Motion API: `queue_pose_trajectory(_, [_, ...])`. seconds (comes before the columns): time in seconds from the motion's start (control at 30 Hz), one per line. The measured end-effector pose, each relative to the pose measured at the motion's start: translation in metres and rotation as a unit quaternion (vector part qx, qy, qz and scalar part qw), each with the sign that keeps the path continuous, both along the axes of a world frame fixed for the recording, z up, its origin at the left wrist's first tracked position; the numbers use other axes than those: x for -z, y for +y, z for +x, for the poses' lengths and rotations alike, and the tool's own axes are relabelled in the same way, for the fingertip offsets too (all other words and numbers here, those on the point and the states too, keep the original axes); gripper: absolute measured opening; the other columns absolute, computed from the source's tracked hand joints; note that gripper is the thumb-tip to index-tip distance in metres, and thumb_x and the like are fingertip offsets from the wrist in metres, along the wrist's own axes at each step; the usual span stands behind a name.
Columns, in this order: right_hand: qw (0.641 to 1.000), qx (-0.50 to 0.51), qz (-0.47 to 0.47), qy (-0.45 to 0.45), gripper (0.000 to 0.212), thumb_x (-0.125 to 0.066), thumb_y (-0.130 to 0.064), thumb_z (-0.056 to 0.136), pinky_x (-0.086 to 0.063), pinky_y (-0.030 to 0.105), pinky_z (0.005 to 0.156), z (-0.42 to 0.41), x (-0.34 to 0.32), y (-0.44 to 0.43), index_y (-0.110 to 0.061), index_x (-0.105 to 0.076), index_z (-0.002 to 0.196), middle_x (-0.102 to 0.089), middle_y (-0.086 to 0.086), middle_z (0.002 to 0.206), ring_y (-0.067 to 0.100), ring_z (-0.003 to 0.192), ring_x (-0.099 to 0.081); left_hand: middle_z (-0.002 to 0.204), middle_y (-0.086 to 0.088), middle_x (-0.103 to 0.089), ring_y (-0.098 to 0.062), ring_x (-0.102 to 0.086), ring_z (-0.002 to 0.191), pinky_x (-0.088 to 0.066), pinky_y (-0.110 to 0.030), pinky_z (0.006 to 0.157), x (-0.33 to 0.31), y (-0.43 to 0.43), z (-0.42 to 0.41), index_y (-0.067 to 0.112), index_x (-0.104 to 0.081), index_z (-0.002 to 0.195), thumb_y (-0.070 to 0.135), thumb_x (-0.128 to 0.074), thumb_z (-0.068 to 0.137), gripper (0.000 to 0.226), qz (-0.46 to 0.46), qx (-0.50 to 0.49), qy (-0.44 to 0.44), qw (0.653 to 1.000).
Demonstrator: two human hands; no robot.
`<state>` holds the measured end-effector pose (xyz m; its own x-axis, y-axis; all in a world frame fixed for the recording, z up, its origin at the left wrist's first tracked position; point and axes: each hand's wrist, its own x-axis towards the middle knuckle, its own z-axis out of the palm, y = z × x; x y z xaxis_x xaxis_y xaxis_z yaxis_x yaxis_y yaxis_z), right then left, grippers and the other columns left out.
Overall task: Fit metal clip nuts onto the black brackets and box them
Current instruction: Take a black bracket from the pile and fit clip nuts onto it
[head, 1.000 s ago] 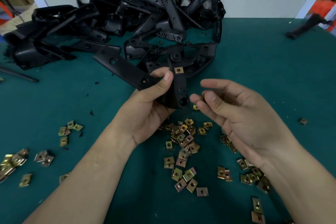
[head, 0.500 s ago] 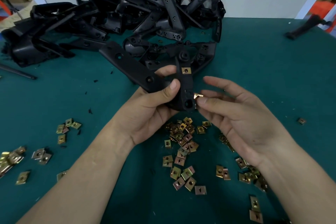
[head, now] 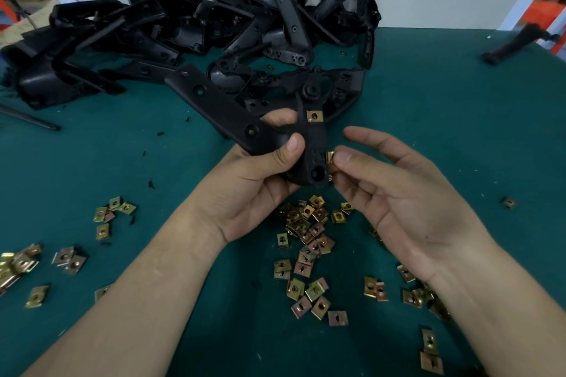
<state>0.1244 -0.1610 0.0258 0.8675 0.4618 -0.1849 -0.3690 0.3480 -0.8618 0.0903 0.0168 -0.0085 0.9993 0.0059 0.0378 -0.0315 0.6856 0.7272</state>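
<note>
Wrapped round the black bracket above the counter, the left grip steadies it; the right grip pinches a clip nut, now touching the bracket's lower edge rather than beside it, so seating likely begins.

head cam | looks forward-down | close over green table

The right hand's fingers half hide a clip nut.

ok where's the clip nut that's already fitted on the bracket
Centre of the head view: the fitted clip nut sits on the upper tip of the bracket gripped by the left hand.
</note>
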Motion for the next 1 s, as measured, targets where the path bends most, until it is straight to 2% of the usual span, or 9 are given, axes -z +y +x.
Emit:
queue_pose_trajectory(0.2, [1.0, 0.02, -0.001, -0.01, 0.045, -0.081, -0.011, 0.064, -0.056, 0.022, 0.073, -0.001, 0.002, 0.001, -0.01, -0.07, 0.108, -0.075, 0.013, 0.093, 0.017, 0.084, -0.072, 0.102, -0.007, -0.075, -0.022, -0.073, 0.09, -0.06, -0.036, 0.077, 0.0, -0.001, 0.0, 0.021, -0.065, 0.1, 0.003, -0.069, 0.079, 0.028, 0.01, 0.001, -0.01, 1.0])
queue_pose_trajectory(0.27, [1.0, 0.028, -0.001, -0.01, 0.042, -0.08, -0.011, 0.065, -0.056, 0.021, 0.072, -0.001, 0.002, 0.002, -0.01, -0.07, 0.106, -0.075, 0.013, 0.093, 0.017, 0.084, -0.072, 0.101, -0.008, -0.075, -0.024, -0.073, 0.091, -0.06, -0.037, 0.078, 0.0, -0.001, 0.001, 0.021, -0.066, 0.099, 0.007, -0.073, 0.074, 0.03, 0.003, -0.003, -0.008, 1.0])
queue_pose_trajectory(0.43, [1.0, 0.006, -0.01, -0.011, 0.037, -0.078, -0.012, 0.066, -0.056, 0.02, 0.07, -0.003, 0.002, 0.003, -0.011, -0.069, 0.101, -0.076, 0.011, 0.091, 0.015, 0.08, -0.072, 0.102, -0.007, -0.074, -0.022, -0.073, 0.09, -0.06, -0.037, 0.081, 0.001, -0.001, 0.001, 0.02, -0.065, 0.1, 0.008, -0.072, 0.074, 0.03, 0.011, -0.004, -0.015, 1.0])
queue_pose_trajectory(0.67, [0.998, 0.006, -0.06, -0.036, 0.042, -0.08, -0.019, 0.061, -0.056, 0.021, 0.072, -0.004, 0.002, 0.001, -0.014, -0.069, 0.101, -0.077, 0.007, 0.091, 0.014, 0.083, -0.071, 0.102, -0.006, -0.075, -0.021, -0.072, 0.09, -0.06, -0.036, 0.078, 0.002, -0.001, 0.001, 0.022, -0.069, 0.093, 0.009, -0.073, 0.073, 0.024, 0.029, -0.014, -0.021, 0.999])
queue_pose_trajectory(0.87, [0.993, 0.046, -0.095, -0.048, 0.051, -0.082, -0.027, 0.057, -0.047, 0.029, 0.079, -0.008, 0.007, 0.006, -0.014, -0.069, 0.104, -0.077, 0.0, 0.088, 0.007, 0.082, -0.066, 0.1, -0.008, -0.074, -0.021, -0.072, 0.087, -0.059, -0.033, 0.078, 0.003, -0.003, 0.002, 0.022, -0.067, 0.093, 0.008, -0.073, 0.074, 0.024, 0.052, -0.032, -0.03, 0.998])
queue_pose_trajectory(1.0, [0.991, 0.059, -0.105, -0.06, 0.034, -0.083, -0.017, 0.07, -0.048, 0.024, 0.075, -0.012, 0.012, 0.009, -0.013, -0.072, 0.101, -0.077, -0.001, 0.089, 0.004, 0.079, -0.067, 0.099, -0.009, -0.073, -0.021, -0.07, 0.089, -0.058, -0.031, 0.081, 0.004, -0.006, 0.001, 0.022, -0.069, 0.09, 0.006, -0.072, 0.078, 0.02, 0.082, -0.042, -0.037, 0.995])
